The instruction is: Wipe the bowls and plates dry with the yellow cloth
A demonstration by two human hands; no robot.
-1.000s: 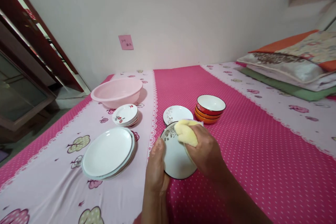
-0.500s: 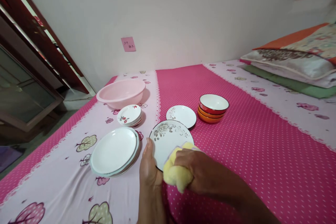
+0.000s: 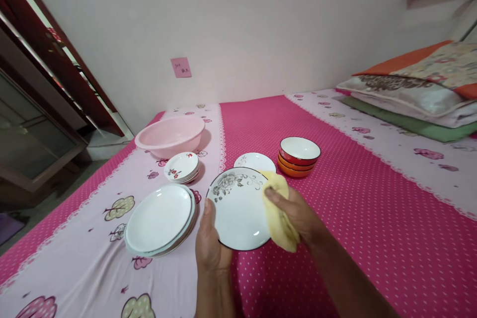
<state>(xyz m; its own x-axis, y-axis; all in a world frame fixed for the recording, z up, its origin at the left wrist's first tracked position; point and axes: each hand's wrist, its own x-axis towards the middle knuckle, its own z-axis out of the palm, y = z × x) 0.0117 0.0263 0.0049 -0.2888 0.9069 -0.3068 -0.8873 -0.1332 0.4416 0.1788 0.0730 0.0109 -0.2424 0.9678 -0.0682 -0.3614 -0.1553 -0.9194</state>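
A white plate (image 3: pixel 240 213) with a dark rim and grey flower pattern is held tilted up by my left hand (image 3: pixel 212 241), thumb over its left edge and fingers hidden beneath. My right hand (image 3: pixel 294 211) grips a yellow cloth (image 3: pixel 278 218) against the plate's right rim. Just behind, partly covered by the held plate, a similar white plate (image 3: pixel 257 161) lies on the pink bedspread. To its right stands a stack of bowls (image 3: pixel 299 156), the top one red outside and white inside, orange ones below.
At the left lies a stack of large white plates (image 3: pixel 160 218), with a stack of small flowered plates (image 3: pixel 182 166) behind it. Farther back sits a pink basin (image 3: pixel 169 135). Pillows (image 3: pixel 413 89) are piled at the right, and a pink note (image 3: pixel 181 67) is on the wall.
My right hand has moved the cloth from the plate's lower front to its right edge. The plate now faces me more fully. The camera view has shifted slightly.
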